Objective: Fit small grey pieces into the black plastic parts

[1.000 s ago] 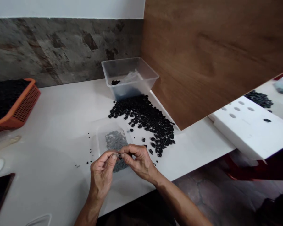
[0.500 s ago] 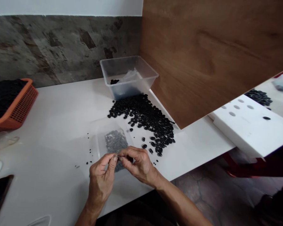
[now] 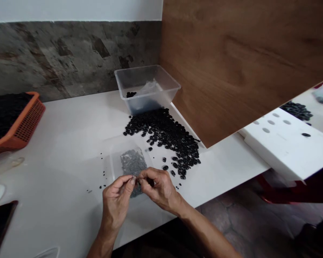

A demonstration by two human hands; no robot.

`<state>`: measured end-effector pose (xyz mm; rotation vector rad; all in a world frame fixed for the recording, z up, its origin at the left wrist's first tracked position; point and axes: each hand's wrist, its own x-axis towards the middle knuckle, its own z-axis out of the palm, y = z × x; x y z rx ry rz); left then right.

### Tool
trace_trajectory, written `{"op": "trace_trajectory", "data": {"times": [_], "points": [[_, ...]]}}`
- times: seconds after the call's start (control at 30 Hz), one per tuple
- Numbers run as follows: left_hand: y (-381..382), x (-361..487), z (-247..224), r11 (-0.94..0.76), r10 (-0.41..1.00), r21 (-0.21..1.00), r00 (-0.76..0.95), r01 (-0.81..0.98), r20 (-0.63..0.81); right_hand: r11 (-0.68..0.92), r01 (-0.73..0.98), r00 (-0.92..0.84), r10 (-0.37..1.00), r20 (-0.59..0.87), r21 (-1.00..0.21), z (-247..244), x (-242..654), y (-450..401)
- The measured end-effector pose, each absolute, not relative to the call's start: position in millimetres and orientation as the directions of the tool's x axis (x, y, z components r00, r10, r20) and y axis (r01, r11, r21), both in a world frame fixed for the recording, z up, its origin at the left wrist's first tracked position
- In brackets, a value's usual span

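My left hand (image 3: 118,195) and my right hand (image 3: 158,188) meet fingertip to fingertip over a shallow clear tray (image 3: 111,168). Thumb and forefinger are pinched on each side, and what sits between them is too small to make out. Inside the tray lies a heap of small grey pieces (image 3: 133,163), partly hidden by my fingers. Beyond the tray spreads a pile of small black oval and squarish parts (image 3: 164,129), with a few loose ones near my right hand.
A clear plastic bin (image 3: 148,91) stands behind the pile, beside an upright wooden board (image 3: 231,64). An orange basket (image 3: 24,123) full of black pieces is at the left. A dark flat device (image 3: 1,225) lies front left. A white box with holes (image 3: 288,143) is at right.
The fingertips of my two hands have drawn slightly apart, the right ones shifting a little to the right. The whole view has shifted slightly.
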<state>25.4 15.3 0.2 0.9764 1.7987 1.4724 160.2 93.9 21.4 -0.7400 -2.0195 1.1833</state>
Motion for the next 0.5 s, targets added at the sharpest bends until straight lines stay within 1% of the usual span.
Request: {"op": "trace_trajectory", "data": {"times": [0.1,0.17,0.23,0.3,0.4,0.5], "points": [[13.6,23.5,1.9,0.09,0.825,0.978,-0.565,0.189,0.033,0.463,0.174,-0.629,0.731,0.263,-0.869,20.5,162.3,94.4],[11.9,22.2,5.3,0.068,0.838,0.955,-0.536,0.287,0.101,0.466,0.143,-0.642,0.715,0.277,-0.873,20.6,164.6,94.2],[10.5,22.0,10.3,0.051,0.861,0.907,-0.479,0.419,0.172,0.463,0.103,-0.631,0.714,0.302,-0.88,21.1,166.8,93.0],[9.7,22.4,15.6,0.046,0.883,0.857,-0.422,0.514,0.205,0.481,0.08,-0.65,0.689,0.32,-0.873,21.4,168.2,91.6],[9.7,21.8,20.6,0.051,0.91,0.832,-0.369,0.552,0.189,0.531,0.086,-0.716,0.621,0.318,-0.843,20.9,168.7,91.0],[10.3,18.9,19.1,0.098,0.921,0.88,-0.378,0.464,0.097,0.582,0.117,-0.733,0.597,0.325,-0.805,20.2,168.2,92.2]]}}
